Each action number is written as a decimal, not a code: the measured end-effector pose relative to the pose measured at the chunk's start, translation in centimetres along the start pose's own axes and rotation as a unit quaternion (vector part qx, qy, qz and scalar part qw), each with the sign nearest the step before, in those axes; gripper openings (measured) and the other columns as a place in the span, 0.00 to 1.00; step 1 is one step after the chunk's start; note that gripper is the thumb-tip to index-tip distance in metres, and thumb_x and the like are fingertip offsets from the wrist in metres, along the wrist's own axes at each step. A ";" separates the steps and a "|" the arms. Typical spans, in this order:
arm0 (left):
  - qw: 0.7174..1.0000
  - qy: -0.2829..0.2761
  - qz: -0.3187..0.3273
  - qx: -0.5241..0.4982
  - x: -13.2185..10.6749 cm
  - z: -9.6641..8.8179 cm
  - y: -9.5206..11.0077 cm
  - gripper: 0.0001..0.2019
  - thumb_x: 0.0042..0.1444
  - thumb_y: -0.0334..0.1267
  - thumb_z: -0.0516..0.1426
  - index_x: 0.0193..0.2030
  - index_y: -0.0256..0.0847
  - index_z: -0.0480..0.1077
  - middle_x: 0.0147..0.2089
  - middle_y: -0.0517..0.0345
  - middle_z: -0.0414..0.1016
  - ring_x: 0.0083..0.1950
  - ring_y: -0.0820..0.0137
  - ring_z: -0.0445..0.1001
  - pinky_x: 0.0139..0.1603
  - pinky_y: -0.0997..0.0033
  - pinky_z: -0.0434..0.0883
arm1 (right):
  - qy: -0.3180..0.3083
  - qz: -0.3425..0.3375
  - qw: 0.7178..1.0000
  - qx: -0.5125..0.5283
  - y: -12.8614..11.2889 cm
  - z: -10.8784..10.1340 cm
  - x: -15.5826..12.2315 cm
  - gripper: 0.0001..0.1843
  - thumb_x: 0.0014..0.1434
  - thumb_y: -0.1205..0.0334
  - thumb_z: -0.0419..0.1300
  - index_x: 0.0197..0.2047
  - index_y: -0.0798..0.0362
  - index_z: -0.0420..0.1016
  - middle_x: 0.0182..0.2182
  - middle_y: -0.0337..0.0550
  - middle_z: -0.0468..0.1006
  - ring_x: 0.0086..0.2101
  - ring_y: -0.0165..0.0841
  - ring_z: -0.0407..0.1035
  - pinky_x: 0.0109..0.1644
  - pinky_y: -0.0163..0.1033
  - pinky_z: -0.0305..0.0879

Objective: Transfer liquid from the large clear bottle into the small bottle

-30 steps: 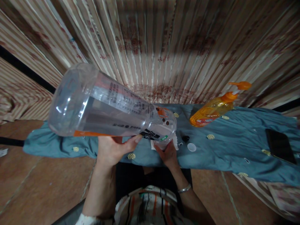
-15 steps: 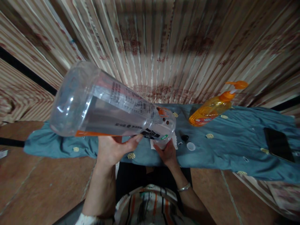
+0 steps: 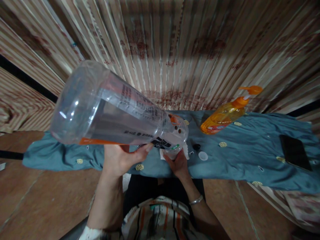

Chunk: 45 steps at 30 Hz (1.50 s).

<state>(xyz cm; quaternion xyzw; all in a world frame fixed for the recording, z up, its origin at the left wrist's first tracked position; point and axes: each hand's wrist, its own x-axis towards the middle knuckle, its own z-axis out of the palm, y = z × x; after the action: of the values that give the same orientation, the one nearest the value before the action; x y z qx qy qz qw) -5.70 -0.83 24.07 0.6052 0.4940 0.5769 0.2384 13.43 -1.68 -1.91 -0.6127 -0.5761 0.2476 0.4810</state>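
A large clear plastic bottle [image 3: 125, 116] with a printed label lies tilted across the view, its base up at the left and its narrow end down at the right. My left hand [image 3: 121, 158] grips it from below, thumb along the label. Under the bottle's lower end, my right hand [image 3: 178, 163] is closed round a small clear container [image 3: 172, 154]. The bottle hides the container's top, so I cannot tell whether the two touch. White paper [image 3: 185, 150] lies behind my right hand. Just right of it are a small black cap [image 3: 196, 146] and a round translucent lid [image 3: 203, 155].
A pump bottle of orange liquid [image 3: 222, 117] stands on the blue-green cloth [image 3: 240, 156] at the right. A black phone [image 3: 295, 151] lies farther right. Behind the table hangs a striped, patterned curtain [image 3: 160, 60]. Brown floor tiles [image 3: 57, 196] show below.
Both hands keep their holds on the bottle and the small container. The bottle's base has shifted slightly left and up; the surroundings have moved a little left in view.
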 end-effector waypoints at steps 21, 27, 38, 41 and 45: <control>1.000 -0.015 0.026 -0.002 -0.1 -0.3 -1.3 0.16 0.45 0.52 0.72 0.32 0.48 0.76 0.34 0.56 0.79 0.34 0.59 0.80 0.41 0.51 0.84 | -0.026 -0.006 1.000 0.006 -1.2 -0.9 0.1 0.45 0.60 0.40 0.70 0.71 0.57 0.67 0.64 0.64 0.79 0.64 0.57 0.75 0.68 0.62 0.74; 1.000 -0.025 0.006 -0.009 -0.1 -0.1 -1.2 0.15 0.45 0.51 0.71 0.34 0.49 0.75 0.33 0.57 0.80 0.37 0.57 0.82 0.42 0.52 0.85 | -0.033 0.004 0.999 0.014 -1.6 -1.1 0.1 0.46 0.60 0.39 0.70 0.72 0.55 0.66 0.65 0.62 0.79 0.65 0.56 0.75 0.68 0.60 0.74; 0.969 0.061 -0.058 -0.234 -1.5 0.4 -3.9 0.41 0.38 0.51 0.81 0.62 0.53 0.77 0.48 0.56 0.86 0.48 0.54 0.87 0.52 0.54 0.84 | -0.019 0.021 1.000 0.006 -1.5 -1.0 -0.1 0.45 0.59 0.38 0.70 0.70 0.57 0.68 0.65 0.64 0.78 0.65 0.55 0.74 0.69 0.61 0.72; 0.944 0.099 -0.102 -0.298 -1.9 0.8 -5.0 0.42 0.34 0.47 0.82 0.60 0.51 0.79 0.49 0.56 0.87 0.47 0.58 0.87 0.54 0.59 0.83 | -0.025 0.032 0.999 -0.013 -1.3 -1.0 -0.1 0.46 0.59 0.36 0.69 0.70 0.57 0.69 0.65 0.64 0.78 0.66 0.56 0.73 0.70 0.62 0.71; 0.896 0.136 -0.175 -0.385 -2.8 1.8 -6.7 0.38 0.31 0.44 0.82 0.53 0.45 0.82 0.45 0.54 0.88 0.49 0.57 0.87 0.57 0.59 0.82 | -0.031 0.027 0.999 -0.024 -1.2 -1.2 -0.1 0.47 0.60 0.33 0.68 0.71 0.57 0.68 0.65 0.64 0.78 0.65 0.56 0.74 0.69 0.63 0.72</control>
<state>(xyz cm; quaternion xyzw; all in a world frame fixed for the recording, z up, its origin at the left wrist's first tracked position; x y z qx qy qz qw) -5.77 -0.12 16.67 0.2851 0.3589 0.7475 0.4807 13.86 -2.29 -0.35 -0.6312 -0.5802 0.2653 0.4412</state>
